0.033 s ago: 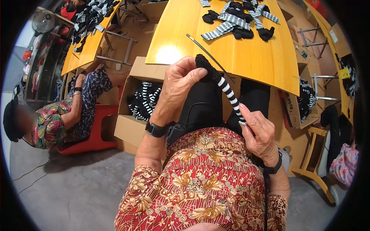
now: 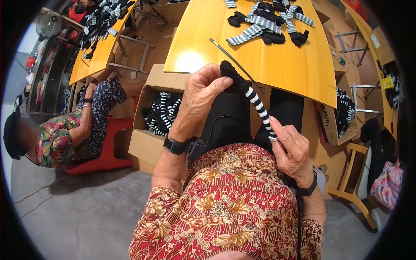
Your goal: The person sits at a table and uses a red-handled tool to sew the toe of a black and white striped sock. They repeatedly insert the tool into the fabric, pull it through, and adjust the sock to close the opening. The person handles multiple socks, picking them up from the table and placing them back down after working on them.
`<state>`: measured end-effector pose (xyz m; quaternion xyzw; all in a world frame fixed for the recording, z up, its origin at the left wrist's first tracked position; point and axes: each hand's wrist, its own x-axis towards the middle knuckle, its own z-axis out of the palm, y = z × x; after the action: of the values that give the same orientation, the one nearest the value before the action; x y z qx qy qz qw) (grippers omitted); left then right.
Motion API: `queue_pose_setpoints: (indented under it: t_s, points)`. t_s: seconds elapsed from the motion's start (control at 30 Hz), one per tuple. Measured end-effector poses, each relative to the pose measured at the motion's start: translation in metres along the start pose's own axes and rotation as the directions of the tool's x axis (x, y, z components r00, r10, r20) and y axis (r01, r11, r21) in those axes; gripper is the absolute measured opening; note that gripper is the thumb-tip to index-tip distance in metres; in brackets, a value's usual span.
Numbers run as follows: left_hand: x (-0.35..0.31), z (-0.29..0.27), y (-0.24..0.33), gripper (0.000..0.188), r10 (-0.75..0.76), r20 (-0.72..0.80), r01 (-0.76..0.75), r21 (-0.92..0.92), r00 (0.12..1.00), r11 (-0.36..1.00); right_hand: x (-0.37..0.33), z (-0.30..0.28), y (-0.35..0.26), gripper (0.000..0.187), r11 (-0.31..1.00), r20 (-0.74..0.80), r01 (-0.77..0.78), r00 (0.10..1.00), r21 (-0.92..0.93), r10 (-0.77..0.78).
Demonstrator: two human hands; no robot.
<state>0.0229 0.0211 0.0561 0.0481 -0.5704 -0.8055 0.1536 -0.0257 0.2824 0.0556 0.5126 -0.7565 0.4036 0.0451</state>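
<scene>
Stretched between my hands over my lap is a narrow knitted tube [image 2: 257, 102], black-and-white striped, with a bulky black end; whether it is a sock or a glove I cannot tell. My left hand [image 2: 203, 86] pinches the black end between thumb and fingers. At the lower striped end, my right hand [image 2: 291, 147] grips the edge with thumb and forefinger. A thin dark rod [image 2: 234, 62] with a pale tip lies slanting across the table's near edge, just beyond the black end. Similar grey-striped knitted pieces [image 2: 265, 24] are heaped on the yellow table [image 2: 199, 39].
Left of my legs stands an open cardboard box [image 2: 149, 138] of striped knits; another box [image 2: 342, 110] is at the right. A person [image 2: 82, 112] sits on a red chair [image 2: 104, 149] at the left, near a second table. A wooden-framed chair [image 2: 353, 182] is at the right.
</scene>
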Motion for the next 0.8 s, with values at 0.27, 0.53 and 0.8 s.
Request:
queue_pose_setpoints:
  t_s: [0.27,0.53,0.8]
  points:
    - [0.009,0.015,-0.022,0.006,0.165,-0.124,-0.174,-0.071,0.978,0.982,-0.005,0.006,-0.015,0.055,0.952,-0.013,-0.199,0.978,0.235,0.208]
    - [0.0,0.021,-0.025,0.01,0.127,-0.081,-0.137,-0.139,0.989,0.981,0.012,0.009,-0.005,0.051,0.997,-0.149,-0.004,0.989,0.079,0.016]
    - [0.006,0.01,-0.01,0.011,0.114,-0.176,-0.14,-0.141,0.978,0.98,0.011,0.009,-0.007,0.053,0.994,-0.045,-0.043,0.998,0.099,0.047]
